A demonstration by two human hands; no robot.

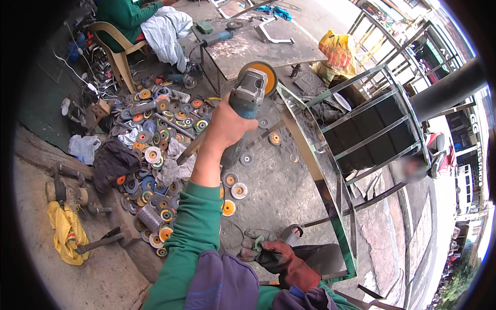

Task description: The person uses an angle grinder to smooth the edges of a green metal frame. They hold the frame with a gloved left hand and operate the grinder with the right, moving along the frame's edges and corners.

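My bare left hand (227, 124) is wrapped round the body of an angle grinder (247, 101), blue-green with a grey metal head. Its orange-yellow disc (268, 77) points away from me, near the edge of a work table. My right hand (287, 261), in a worn red and grey glove, is low in front of me with its fingers curled. A small pale green bit shows at those fingers, but I cannot make out what it is. Beside the glove is a short grey cylinder (292, 233). A long metal frame (315, 173) stands just right of both hands.
Used grinding discs (165, 134) lie heaped at the left with rags. The work table (248, 51) holds another grinder (218, 37) and a bent metal bracket (274, 32). A person in green (121, 23) sits at far left. A barred metal frame (369, 124) stands right.
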